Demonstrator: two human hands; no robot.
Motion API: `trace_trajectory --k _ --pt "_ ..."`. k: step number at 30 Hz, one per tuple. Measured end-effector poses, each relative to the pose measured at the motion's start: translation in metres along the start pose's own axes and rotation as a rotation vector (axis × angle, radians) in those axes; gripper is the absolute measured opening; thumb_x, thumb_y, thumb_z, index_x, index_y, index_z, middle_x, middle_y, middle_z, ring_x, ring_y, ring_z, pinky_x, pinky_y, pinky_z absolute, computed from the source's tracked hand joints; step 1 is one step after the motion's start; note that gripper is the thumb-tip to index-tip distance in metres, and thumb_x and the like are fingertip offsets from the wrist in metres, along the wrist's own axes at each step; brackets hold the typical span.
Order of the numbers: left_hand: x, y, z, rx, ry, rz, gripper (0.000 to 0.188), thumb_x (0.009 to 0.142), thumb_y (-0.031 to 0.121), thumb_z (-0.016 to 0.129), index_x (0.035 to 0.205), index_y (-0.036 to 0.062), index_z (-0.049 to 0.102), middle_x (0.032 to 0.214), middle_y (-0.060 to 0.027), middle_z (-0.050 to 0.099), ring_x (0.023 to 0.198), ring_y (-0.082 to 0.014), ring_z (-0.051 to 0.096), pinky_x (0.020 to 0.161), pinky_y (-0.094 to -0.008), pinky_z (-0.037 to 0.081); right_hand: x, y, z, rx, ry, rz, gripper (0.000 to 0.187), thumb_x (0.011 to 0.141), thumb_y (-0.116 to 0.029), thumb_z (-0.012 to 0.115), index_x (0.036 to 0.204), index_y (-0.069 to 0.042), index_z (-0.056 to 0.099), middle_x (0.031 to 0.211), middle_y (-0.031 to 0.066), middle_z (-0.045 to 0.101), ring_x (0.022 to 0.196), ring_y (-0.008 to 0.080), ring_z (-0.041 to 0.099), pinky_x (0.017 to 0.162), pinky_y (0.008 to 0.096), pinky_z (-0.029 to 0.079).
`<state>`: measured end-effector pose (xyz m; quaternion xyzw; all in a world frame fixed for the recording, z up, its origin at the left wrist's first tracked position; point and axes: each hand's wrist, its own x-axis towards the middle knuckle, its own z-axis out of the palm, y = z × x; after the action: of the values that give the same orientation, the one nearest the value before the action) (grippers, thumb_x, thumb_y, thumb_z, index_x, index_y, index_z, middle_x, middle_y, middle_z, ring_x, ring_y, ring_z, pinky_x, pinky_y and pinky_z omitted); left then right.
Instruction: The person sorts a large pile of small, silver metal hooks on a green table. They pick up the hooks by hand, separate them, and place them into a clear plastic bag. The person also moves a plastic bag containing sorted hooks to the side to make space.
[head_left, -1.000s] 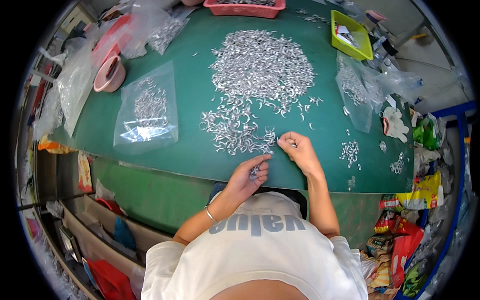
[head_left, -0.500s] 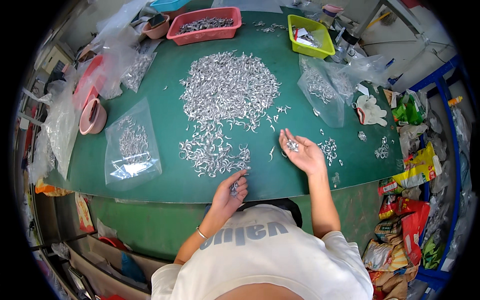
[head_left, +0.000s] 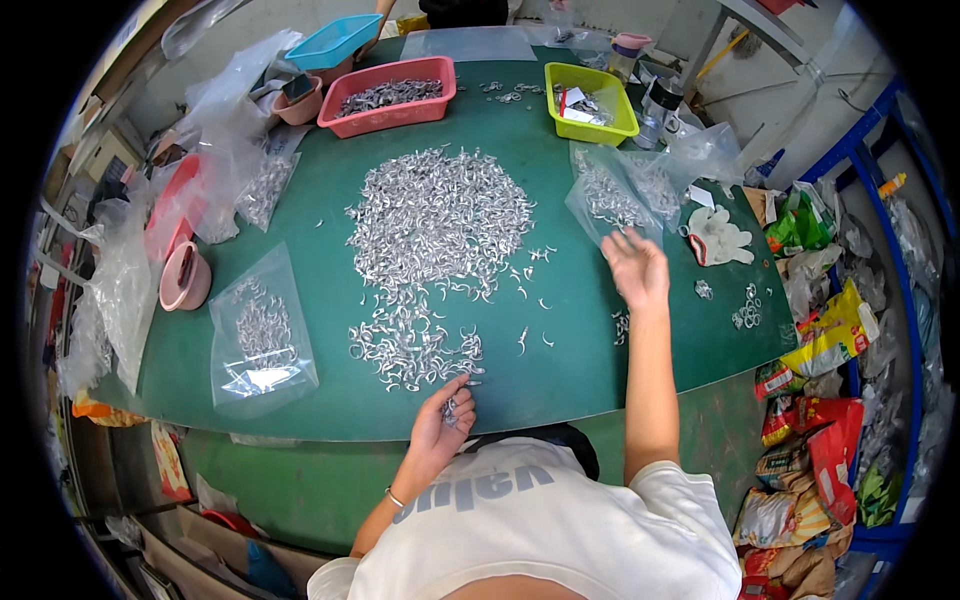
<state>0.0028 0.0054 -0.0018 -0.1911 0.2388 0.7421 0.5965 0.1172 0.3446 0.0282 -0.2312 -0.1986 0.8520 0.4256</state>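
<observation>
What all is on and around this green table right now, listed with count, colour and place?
Table: one, green, centre.
Metal ring pile: one big heap, silver, mid-table.
Smaller ring cluster: one, silver, near front edge.
Red tray: one, far side, holds metal parts.
Yellow tray: one, far right.
Blue tray: one, far left.
Clear bag of rings: one, front left.
Pink bowl: one, left edge.
White glove: one, right.
Left hand: holds several rings.
Right hand: open, raised beside clear bags.

One head-worn fisheye view — looking steeply down, fairly near, over the green table [head_left: 590, 370].
</observation>
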Motion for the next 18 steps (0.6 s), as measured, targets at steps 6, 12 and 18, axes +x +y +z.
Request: trace_trajectory --k 6,12,18 --pt "0.002 -0.005 -0.005 -0.045 -0.106 -0.054 0.021 0.09 0.012 0.051 0.107 -0.0006 0.051 0.063 0.0019 0.035 0.054 -0.0076 0.032 0.049 -0.0218 0.028 -0.08 0.053 0.018 -0.572 -0.267 0.172 0.03 0.086 -0.009 0.055 0.113 0.005 0.054 0.1 0.0136 0.062 0.085 0.0196 0.061 0.077 0.0296 0.048" --pt "-0.013 -0.002 0.007 -0.008 0.012 0.108 0.019 0.089 0.007 0.049 0.107 -0.0008 0.049 0.075 -0.0026 0.045 0.066 -0.0109 0.044 0.057 -0.0215 0.041 -0.126 0.104 0.035 -1.517 -0.645 -0.264 0.034 0.076 -0.006 0.064 0.109 -0.003 0.057 0.107 0.0106 0.059 0.095 0.0248 0.055 0.084 0.0338 0.043" --pt "-0.028 0.006 0.0 -0.173 0.078 0.205 0.02 0.088 0.005 0.049 0.107 -0.0013 0.049 0.077 -0.0034 0.046 0.069 -0.0124 0.045 0.06 -0.0234 0.043 -0.148 0.159 0.05 -1.792 -0.982 -0.446 0.051 0.069 -0.015 0.072 0.116 -0.01 0.055 0.133 0.0092 0.041 0.126 0.0351 0.032 0.101 0.0488 0.027"
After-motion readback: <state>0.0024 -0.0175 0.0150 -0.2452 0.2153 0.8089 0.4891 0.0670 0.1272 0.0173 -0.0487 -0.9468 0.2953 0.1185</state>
